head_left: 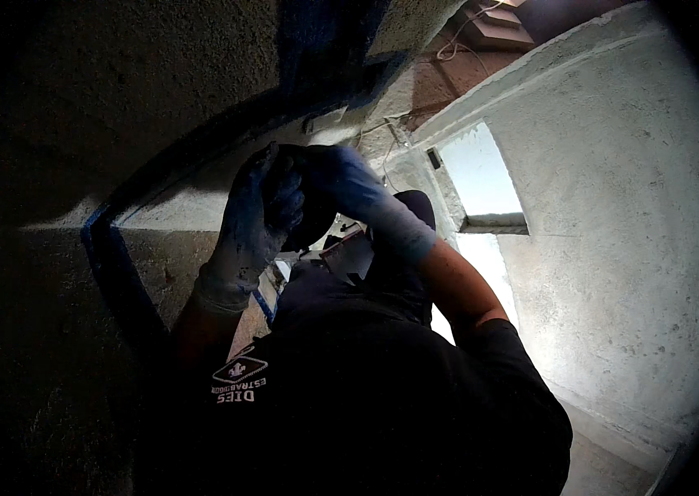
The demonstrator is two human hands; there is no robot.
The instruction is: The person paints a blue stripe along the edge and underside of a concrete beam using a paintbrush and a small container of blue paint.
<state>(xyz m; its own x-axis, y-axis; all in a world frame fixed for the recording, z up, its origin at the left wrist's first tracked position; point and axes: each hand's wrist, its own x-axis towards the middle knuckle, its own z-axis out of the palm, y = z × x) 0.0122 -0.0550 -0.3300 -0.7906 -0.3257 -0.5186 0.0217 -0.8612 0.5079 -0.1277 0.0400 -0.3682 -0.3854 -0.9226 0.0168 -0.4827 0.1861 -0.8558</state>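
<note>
Both my hands are raised close together in front of me, in pale gloves stained blue. My left hand (257, 211) is closed, its fingers curled against a dark thing (304, 230) whose kind I cannot make out in the shadow. My right hand (348, 180) comes in from the other side and bends over the top of the same dark shape. It is slightly blurred, and its fingertips are lost in the dark. They look closed, but what they hold is hidden.
A rough wall (27, 289) with dark blue painted bands (105, 236) stands close on the left. To the right is a pale plastered wall (614, 182) with a bright window opening (482, 174). Thin cables (449, 51) hang at the upper right.
</note>
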